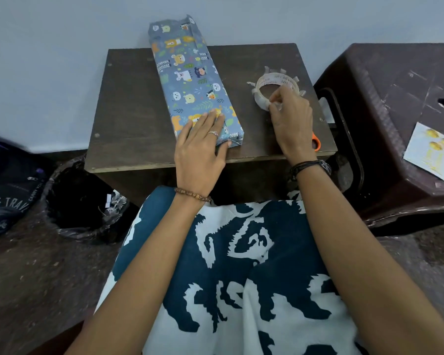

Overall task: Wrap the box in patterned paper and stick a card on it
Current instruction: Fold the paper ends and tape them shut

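Note:
A long box wrapped in blue paper with cartoon animals lies lengthwise on a small dark wooden table, its far end past the table's back edge. My left hand lies flat with straight fingers on the box's near end, holding the folded paper down. To the right stands a roll of clear tape with several cut strips stuck around its rim. My right hand pinches one strip at the roll's near edge. A white card with yellow flowers lies on the brown plastic stool at the right.
An orange scissors handle pokes out under my right wrist near the table's front edge. The brown stool stands close on the right. A bin lined with a black bag and a dark backpack sit on the floor at the left.

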{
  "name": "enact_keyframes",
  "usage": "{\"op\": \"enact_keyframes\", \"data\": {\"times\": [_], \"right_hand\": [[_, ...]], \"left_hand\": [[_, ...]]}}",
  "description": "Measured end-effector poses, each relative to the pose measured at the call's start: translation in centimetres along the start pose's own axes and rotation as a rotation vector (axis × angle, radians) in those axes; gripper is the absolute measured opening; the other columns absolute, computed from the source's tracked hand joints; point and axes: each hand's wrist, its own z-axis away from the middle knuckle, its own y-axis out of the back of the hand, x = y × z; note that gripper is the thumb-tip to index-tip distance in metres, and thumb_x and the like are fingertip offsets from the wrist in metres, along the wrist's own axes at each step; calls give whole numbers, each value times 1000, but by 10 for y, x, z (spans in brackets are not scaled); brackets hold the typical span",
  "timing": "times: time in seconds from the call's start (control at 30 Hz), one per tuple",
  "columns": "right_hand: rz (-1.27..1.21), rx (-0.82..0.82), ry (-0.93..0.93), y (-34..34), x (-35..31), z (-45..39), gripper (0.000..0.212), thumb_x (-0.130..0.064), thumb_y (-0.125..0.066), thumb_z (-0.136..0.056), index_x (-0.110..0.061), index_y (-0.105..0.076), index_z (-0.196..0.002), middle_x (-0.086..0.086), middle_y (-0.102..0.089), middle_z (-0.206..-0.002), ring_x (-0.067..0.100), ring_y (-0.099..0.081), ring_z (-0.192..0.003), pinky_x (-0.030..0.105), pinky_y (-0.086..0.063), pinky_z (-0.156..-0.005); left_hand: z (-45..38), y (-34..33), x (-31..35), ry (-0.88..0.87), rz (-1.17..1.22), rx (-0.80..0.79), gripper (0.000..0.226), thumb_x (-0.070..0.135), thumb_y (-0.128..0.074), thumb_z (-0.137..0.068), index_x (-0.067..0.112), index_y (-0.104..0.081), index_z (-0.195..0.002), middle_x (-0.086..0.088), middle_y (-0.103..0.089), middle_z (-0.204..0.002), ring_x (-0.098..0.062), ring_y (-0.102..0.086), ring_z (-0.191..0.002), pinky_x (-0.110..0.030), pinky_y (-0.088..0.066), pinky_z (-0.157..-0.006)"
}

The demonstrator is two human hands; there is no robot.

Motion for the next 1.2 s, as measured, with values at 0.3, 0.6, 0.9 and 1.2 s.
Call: {"op": "enact_keyframes", "data": {"times": [0.3,0.6,0.9,1.2], "right_hand": [[280,85,204,-11,-1,8,13,5,-53,-83,-2,-52,-72,15,-56,-76,30,-52,-52,26,-28,-41],[133,-52,75,-1,-9,23,15,-16,-45,-90,-2,-49,-93,17,-58,-93,34,-53,-88,33,-28,-63],[101,-153,11,9,-12,20,20,-23,-46,-88,-4,-50,-93,17,-61,-93,36,-56,-84,33,-29,-63],[-132,-290,-72,9,-12,27,13,-24,-51,-85,-12,-45,-81,12,-46,-133,26,-48,-115,34,-36,-78]], "left_hand": [[-2,-5,-1,-46,-43,6,44,25,-63,-81,8,-60,-122,-8,-58,-128,-20,-54,-119,-31,-23,-106],[-2,-5,0,-49,-51,11,45,26,-61,-81,9,-60,-122,-7,-58,-128,-19,-54,-120,-31,-23,-106],[0,-5,0,-45,-47,17,44,25,-63,-81,9,-60,-121,-8,-59,-127,-20,-54,-119,-31,-22,-106],[1,-6,-1,-60,-58,19,44,25,-62,-81,9,-60,-122,-8,-59,-127,-20,-54,-120,-30,-22,-106]]}}
